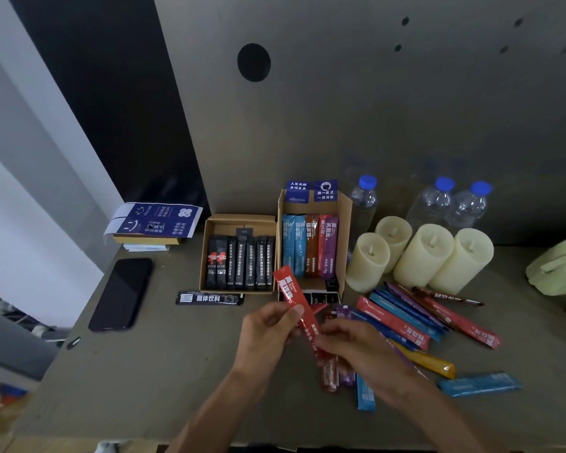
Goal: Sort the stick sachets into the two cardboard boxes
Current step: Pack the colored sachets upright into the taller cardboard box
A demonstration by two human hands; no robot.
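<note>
Two cardboard boxes stand side by side at the back of the table. The left box (209, 253) holds several black stick sachets. In the right box (345, 230) lie blue, brown, red and purple ones. A red sachet (290, 291) is held up in front of the boxes: my left hand (268, 335) pinches its middle, and my right hand (356, 348) grips its lower end together with several more sachets. A pile of loose coloured sachets (415, 318) spreads out to the right. One black sachet (209, 298) lies on the table in front of the left box.
A black phone (121, 294) lies at the left. Several cream candles (422, 255) and three water bottles (435, 201) stand right of the boxes. A green bag (559, 266) sits at the far right. Blue printed cartons (154, 220) are stacked at the back left.
</note>
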